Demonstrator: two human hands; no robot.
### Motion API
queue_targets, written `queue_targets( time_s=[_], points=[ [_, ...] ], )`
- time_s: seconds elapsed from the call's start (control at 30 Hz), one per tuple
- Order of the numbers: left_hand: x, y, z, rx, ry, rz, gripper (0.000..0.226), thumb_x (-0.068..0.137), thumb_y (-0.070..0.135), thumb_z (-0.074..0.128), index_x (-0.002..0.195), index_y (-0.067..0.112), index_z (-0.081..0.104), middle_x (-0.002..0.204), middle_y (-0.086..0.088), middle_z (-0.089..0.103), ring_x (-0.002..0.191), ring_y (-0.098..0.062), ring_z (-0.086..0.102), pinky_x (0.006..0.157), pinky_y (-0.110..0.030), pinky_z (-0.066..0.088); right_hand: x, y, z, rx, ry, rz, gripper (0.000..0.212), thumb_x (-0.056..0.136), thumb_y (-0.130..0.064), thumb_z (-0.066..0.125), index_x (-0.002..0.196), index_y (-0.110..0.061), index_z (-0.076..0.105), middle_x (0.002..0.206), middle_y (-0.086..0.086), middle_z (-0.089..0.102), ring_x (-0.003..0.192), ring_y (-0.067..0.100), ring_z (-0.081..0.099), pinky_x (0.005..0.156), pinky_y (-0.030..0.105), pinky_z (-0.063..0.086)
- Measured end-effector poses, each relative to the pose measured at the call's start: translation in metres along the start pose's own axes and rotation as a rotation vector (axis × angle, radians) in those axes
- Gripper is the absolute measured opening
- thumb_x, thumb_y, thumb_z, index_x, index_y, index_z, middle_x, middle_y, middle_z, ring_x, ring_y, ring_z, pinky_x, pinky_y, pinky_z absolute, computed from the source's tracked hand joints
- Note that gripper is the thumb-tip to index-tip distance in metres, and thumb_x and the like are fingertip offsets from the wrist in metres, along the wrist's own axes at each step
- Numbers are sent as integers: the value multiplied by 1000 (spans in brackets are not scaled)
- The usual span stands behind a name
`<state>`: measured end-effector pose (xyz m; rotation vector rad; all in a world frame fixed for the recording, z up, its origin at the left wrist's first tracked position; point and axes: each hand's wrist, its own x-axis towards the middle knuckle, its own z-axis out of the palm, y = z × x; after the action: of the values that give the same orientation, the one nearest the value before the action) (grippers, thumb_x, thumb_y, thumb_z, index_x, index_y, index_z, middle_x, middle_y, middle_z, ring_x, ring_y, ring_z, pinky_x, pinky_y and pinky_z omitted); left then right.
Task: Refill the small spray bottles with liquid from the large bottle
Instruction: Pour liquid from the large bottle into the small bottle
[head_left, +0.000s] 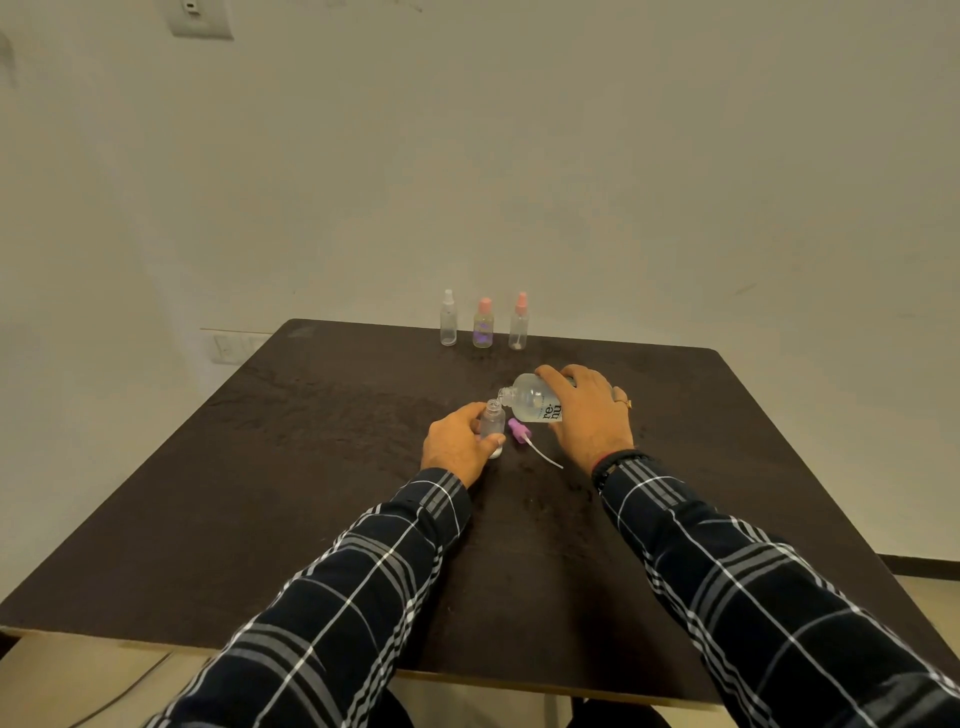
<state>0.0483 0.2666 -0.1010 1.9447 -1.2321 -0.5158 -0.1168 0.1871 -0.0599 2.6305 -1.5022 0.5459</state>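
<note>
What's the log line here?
right hand tilts large clear labelled bottle; left hand holds small clear open bottle; purple spray head on table

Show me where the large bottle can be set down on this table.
Bare table left of the left hand, and right of the right hand toward the edge. Crowded: between the hands, where the purple spray head lies, and the far edge with three spray bottles.

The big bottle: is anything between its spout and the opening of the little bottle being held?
Nothing visible. The little bottle has an open neck, and the spout of the big bottle sits right at it. The purple spray top lies on the table beside them, out of the path.
</note>
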Motion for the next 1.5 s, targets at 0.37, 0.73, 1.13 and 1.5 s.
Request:
queue_targets(
  time_s=[0.37, 0.73, 1.13, 1.5],
  points=[
    [1, -1, 1, -4, -3, 1, 49, 89, 31, 74, 135, 28, 58, 116, 3, 69, 104, -18, 66, 99, -41, 53, 1, 1, 0, -2, -13, 3, 69, 87, -19, 70, 142, -41, 35, 140, 3, 43, 133, 28, 40, 108, 64, 33],
    [1, -2, 1, 2, -1, 7, 47, 88, 32, 74, 133, 30, 59, 114, 4, 70, 102, -16, 66, 98, -40, 53, 1, 1, 1, -2, -21, 4, 71, 86, -19, 71, 143, -41, 33, 141, 3, 43, 134, 28, 39, 109, 65, 33],
    [2, -2, 1, -4, -2, 10, 47, 88, 32, 75, 132, 31, 60, 111, 5, 70, 101, -16, 67, 98, -41, 54, 3, 1, -2, -6, -25, -1, 69, 88, -19, 69, 143, -41, 34, 141, 3, 43, 134, 28, 39, 110, 65, 31],
    [2, -1, 2, 4, -4, 3, 46, 88, 32, 75, 132, 30, 60, 115, 3, 70, 104, -19, 66, 99, -42, 53, 3, 1, -2, -14, -38, 5, 70, 87, -19, 69, 143, -41, 33, 142, 3, 42, 136, 28, 37, 110, 65, 31]
  ],
)
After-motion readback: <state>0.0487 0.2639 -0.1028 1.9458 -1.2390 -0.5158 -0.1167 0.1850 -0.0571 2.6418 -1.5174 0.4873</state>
